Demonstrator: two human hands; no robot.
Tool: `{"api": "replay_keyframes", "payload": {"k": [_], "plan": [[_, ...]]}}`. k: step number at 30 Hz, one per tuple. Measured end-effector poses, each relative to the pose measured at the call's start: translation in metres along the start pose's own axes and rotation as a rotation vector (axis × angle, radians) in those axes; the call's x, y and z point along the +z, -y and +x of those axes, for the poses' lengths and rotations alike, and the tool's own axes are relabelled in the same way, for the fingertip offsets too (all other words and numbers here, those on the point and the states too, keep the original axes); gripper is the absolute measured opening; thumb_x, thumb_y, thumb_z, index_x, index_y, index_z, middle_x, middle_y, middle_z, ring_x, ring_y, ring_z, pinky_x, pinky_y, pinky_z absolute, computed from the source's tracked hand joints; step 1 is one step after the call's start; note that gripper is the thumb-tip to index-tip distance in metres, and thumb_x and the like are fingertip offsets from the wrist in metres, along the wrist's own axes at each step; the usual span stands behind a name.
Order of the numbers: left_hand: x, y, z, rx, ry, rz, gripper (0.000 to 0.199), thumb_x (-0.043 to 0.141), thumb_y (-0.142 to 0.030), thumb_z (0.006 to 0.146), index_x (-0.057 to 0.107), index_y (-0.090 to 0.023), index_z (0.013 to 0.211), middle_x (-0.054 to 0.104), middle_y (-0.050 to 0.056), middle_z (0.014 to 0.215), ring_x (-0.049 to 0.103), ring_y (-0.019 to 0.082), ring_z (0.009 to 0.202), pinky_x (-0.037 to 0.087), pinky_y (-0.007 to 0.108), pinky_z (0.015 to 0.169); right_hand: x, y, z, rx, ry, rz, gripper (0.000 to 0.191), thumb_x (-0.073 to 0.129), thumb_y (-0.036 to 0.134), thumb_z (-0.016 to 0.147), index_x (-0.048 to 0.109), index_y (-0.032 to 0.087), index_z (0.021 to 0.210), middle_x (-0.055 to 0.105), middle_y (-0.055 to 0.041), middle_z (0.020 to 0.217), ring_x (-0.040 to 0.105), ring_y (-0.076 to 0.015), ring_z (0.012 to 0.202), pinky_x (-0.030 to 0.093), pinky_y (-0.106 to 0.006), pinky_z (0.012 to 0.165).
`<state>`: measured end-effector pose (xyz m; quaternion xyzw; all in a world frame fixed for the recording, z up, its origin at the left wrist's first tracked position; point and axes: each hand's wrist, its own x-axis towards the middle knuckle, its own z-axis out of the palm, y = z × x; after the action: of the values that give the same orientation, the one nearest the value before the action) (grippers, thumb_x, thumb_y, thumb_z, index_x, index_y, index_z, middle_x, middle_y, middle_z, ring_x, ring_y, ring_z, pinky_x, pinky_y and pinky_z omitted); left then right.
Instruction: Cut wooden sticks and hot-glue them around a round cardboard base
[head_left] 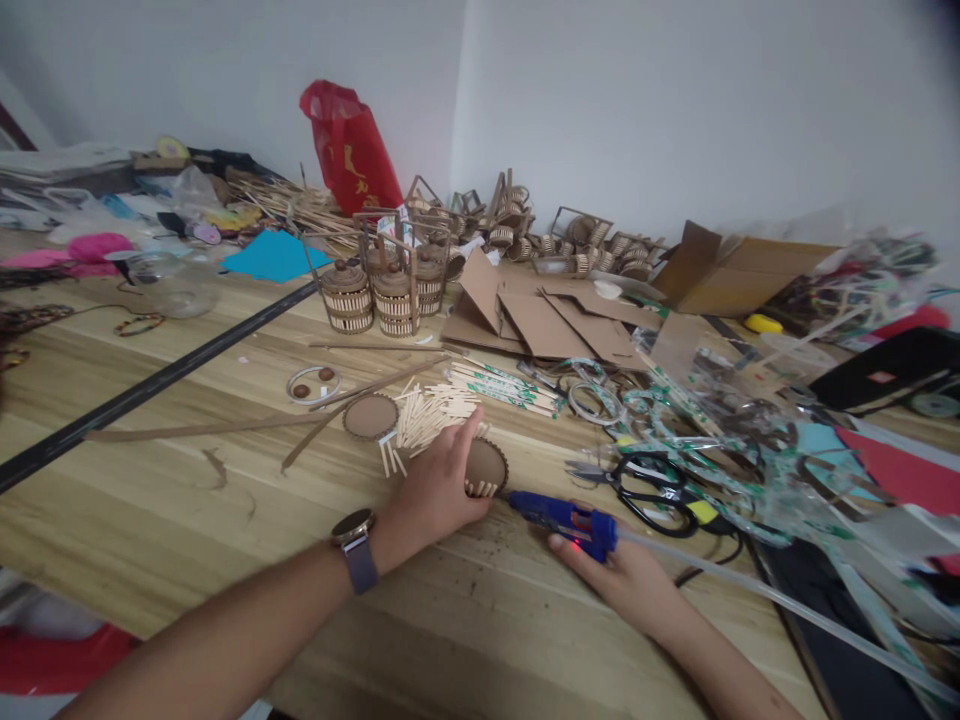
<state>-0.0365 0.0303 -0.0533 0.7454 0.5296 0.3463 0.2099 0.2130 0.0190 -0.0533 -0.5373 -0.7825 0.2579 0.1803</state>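
My left hand (439,478), with a watch on the wrist, grips the left edge of a round brown cardboard disc (487,466) with a corrugated rim. A few short pale sticks stand along the disc's near edge. In my right hand (611,570) is a blue hot glue gun (566,520), its nozzle pointing left at the disc's near edge, a red light glowing on its body. A long clear glue stick (750,590) runs out of its back. Beyond my left hand lie a pile of short wooden sticks (431,412) and a second cardboard disc (370,415).
Black-handled scissors (652,490) lie right of the glue gun, beside tangled tape scraps (720,430). Small stick-sided baskets (397,298) stand behind, near cardboard sheets (562,320) and a red bag (352,150). A black strip (165,375) crosses the table's left side.
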Motion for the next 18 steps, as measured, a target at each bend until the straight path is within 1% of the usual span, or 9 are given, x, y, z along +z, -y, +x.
{"api": "replay_keyframes", "payload": {"k": [4,13,16,18], "plan": [[0.0000,-0.0003,0.0003,0.004,-0.001,0.007,0.104,0.072,-0.013,0.067,0.010,-0.029,0.149,0.042,0.012,0.141,0.040,0.030,0.132,0.037,0.048,0.108,0.0012,-0.0015,0.0001,0.022,0.015,-0.015,0.048,0.053,0.056,0.079,0.076,0.019,0.099,0.073,-0.0127,0.112,0.065,-0.0334,0.107,0.051,-0.047,0.095],[-0.0024,-0.0028,-0.0001,0.006,0.011,0.015,0.103,0.072,-0.012,0.068,0.010,-0.026,0.149,0.042,0.013,0.142,0.040,0.029,0.132,0.038,0.047,0.107,0.0007,0.0008,-0.0003,0.011,-0.008,0.004,0.042,0.054,0.053,0.080,0.076,0.021,0.095,0.075,-0.0107,0.105,0.068,-0.0326,0.101,0.053,-0.045,0.091],[-0.0012,-0.0009,-0.0002,-0.007,0.017,0.022,0.104,0.073,-0.012,0.067,0.010,-0.024,0.149,0.043,0.014,0.141,0.040,0.030,0.131,0.038,0.046,0.107,0.0020,-0.0006,-0.0002,-0.001,-0.015,0.006,0.042,0.054,0.053,0.080,0.076,0.020,0.096,0.075,-0.0116,0.107,0.068,-0.0326,0.102,0.053,-0.045,0.092],[0.0001,0.0009,-0.0002,0.009,0.007,0.028,0.104,0.072,-0.013,0.068,0.009,-0.025,0.149,0.042,0.013,0.142,0.039,0.029,0.132,0.037,0.046,0.108,0.0026,-0.0017,0.0001,-0.008,-0.014,-0.003,0.044,0.054,0.055,0.080,0.076,0.020,0.096,0.074,-0.0127,0.108,0.067,-0.0333,0.103,0.052,-0.046,0.092]]}}
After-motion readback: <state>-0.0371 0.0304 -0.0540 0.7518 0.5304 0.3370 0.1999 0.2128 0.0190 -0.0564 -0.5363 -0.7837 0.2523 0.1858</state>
